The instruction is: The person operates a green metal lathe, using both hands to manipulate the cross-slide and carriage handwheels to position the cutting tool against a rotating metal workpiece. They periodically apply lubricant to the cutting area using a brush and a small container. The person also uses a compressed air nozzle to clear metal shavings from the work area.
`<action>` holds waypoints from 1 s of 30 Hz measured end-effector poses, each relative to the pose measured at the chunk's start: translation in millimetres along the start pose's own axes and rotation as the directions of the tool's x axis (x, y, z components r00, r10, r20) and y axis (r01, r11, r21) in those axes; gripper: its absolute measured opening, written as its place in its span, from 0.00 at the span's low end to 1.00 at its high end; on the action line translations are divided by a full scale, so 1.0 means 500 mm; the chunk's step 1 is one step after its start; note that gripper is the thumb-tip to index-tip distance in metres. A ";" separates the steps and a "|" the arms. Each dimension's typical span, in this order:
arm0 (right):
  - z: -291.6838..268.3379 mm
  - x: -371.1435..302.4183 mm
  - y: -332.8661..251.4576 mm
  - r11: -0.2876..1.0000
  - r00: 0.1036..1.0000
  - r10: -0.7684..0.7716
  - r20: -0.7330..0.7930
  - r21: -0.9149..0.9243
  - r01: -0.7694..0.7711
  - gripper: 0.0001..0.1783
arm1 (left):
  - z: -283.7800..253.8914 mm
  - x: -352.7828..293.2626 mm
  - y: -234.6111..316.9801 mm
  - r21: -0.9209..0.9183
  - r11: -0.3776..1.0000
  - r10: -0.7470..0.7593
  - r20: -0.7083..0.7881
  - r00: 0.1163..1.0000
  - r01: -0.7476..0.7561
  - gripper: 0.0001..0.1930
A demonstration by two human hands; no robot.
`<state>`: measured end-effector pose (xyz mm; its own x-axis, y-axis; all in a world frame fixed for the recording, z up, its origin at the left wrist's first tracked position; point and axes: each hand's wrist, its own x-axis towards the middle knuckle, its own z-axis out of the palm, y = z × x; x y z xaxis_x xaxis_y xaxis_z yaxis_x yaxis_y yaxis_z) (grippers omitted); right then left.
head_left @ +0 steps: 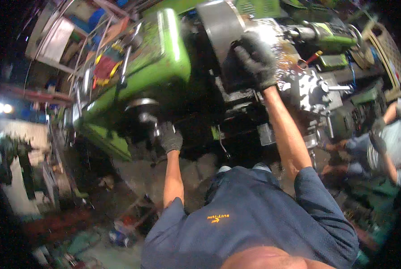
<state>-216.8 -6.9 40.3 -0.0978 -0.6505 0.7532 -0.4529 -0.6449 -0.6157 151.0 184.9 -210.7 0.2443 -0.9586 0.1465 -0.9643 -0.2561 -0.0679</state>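
A lathe with a green headstock [164,58] stands in front of me, with a wide grey metal cylinder [220,29] to the right of the headstock. My right hand [257,60], in a dark grey work glove, reaches far forward over the cylinder's right edge. Its fingers are blurred, and I cannot tell whether they grip anything. Lower and to the left, my left hand [169,138] wears a similar glove. Its fingers are bent at a shiny metal lever [156,128] under the headstock, beside a round metal handwheel [143,103]; shadow hides part of that grip.
Right of the cylinder are wet, shiny machine parts [306,89] and a green tailstock [337,38]. A red-handled tool [315,57] lies near it. Another person [389,139] with gloved hands is at the far right. Shelving [56,40] stands at left; a red cloth [105,67] lies on the headstock.
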 end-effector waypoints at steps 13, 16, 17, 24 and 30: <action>-0.111 -0.150 -0.029 0.969 0.988 0.151 0.040 -0.205 -0.140 0.08 | 0.021 0.044 -0.028 0.033 0.988 0.137 0.261 0.956 -0.150 0.20; -0.090 -0.084 -0.037 0.965 0.965 0.261 0.022 -0.044 -0.260 0.11 | -0.145 0.030 0.079 -0.126 0.974 0.222 0.354 0.908 -0.188 0.13; -0.071 -0.065 -0.042 0.946 0.947 0.319 0.031 0.047 -0.320 0.12 | -0.189 0.031 0.085 -0.087 0.944 0.329 0.291 0.898 -0.318 0.11; -0.049 -0.019 -0.023 0.855 0.860 0.498 0.111 0.101 -0.508 0.20 | -0.656 0.141 0.254 -0.545 0.749 0.214 -0.338 0.916 -0.377 0.06; -0.064 -0.124 0.022 0.749 0.759 0.612 0.223 0.144 -0.647 0.18 | -0.823 0.255 0.282 -0.408 0.710 0.245 -0.621 0.745 -0.574 0.06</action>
<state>-244.1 39.1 -5.6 -0.1535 -0.9778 0.1428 -0.1485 -0.1201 -0.9816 3.8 77.7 204.5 -0.1184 -0.6992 0.7051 -0.8668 0.4192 0.2702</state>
